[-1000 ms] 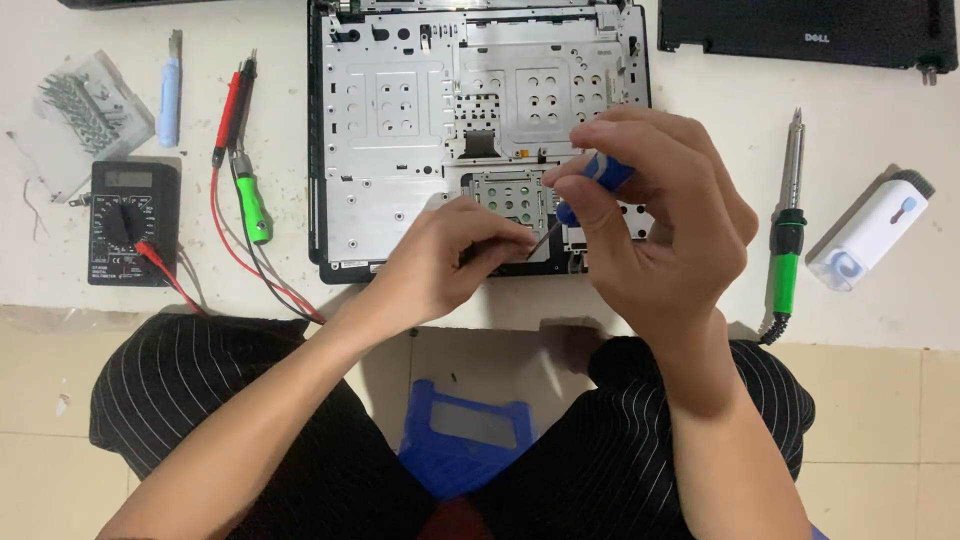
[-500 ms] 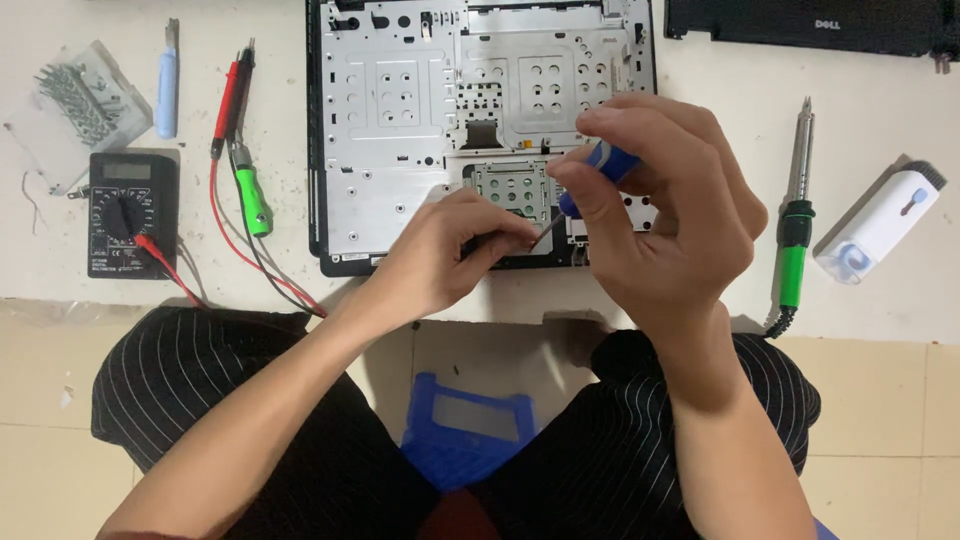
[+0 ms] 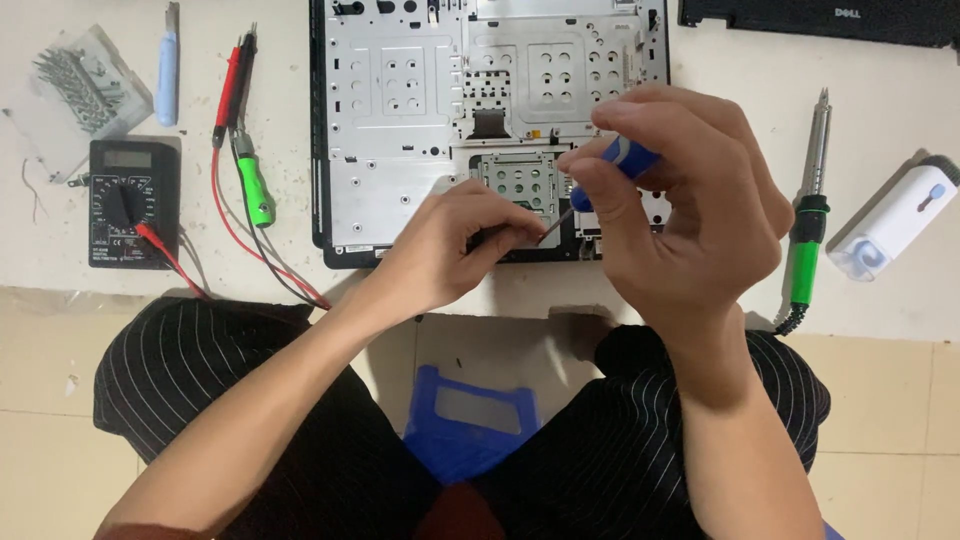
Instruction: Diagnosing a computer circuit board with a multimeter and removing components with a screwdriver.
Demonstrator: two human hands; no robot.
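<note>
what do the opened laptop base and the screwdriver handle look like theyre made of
Laptop base: likely stamped sheet metal, dull silver-grey with punched holes, set in a black, probably plastic, rim. Screwdriver handle, held in the right hand: smooth blue plastic by its look.

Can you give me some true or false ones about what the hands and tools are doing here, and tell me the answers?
1. The right hand holds a screwdriver with a blue handle. True.
2. The left hand is holding the black multimeter. False: the multimeter lies alone on the table at the far left, and the left hand rests on the front edge of the opened laptop base.
3. The soldering iron with a green grip lies on the table to the right of the right hand. True.
4. The small green-handled tool lies on top of the laptop base. False: it lies on the table just left of the base.
5. The multimeter has a red lead. True.
</note>
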